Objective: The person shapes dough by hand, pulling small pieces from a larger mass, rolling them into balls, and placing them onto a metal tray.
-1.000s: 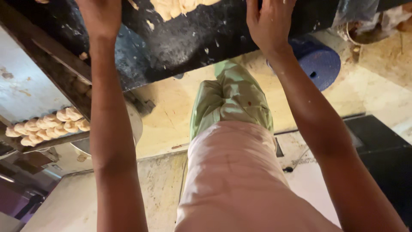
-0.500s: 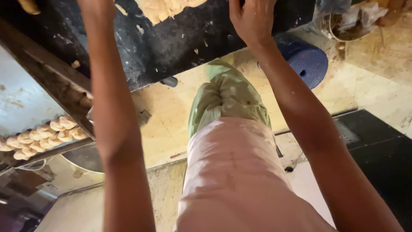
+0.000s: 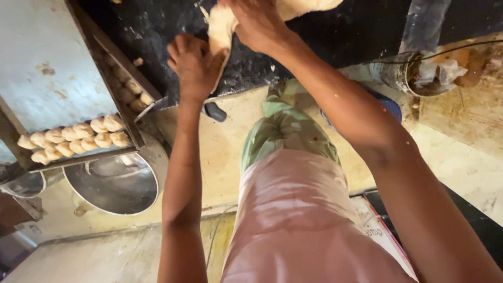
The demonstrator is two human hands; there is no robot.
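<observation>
Head view, looking straight down past a pale pink shirt [image 3: 304, 220] and green trousers [image 3: 285, 131]. Right hand [image 3: 259, 23] clamped over a pale slab of dough [image 3: 220, 31] at the top of the frame, grip pressed into the dough from above, fingers mostly hidden by the back of the hand. Left hand [image 3: 195, 65] just beside and below it, fingers curled, touching the dough's lower edge. Dough held low over the dark, flour-dusted counter [image 3: 141, 26]. Off to the left, under the counter edge, a tray [image 3: 73, 160] of small shaped dough pieces [image 3: 73, 139] in rows. Below the tray, a large steel bowl [image 3: 112, 183] on the floor. At upper right, a metal can [image 3: 408, 73] with crumpled wrapping inside.
</observation>
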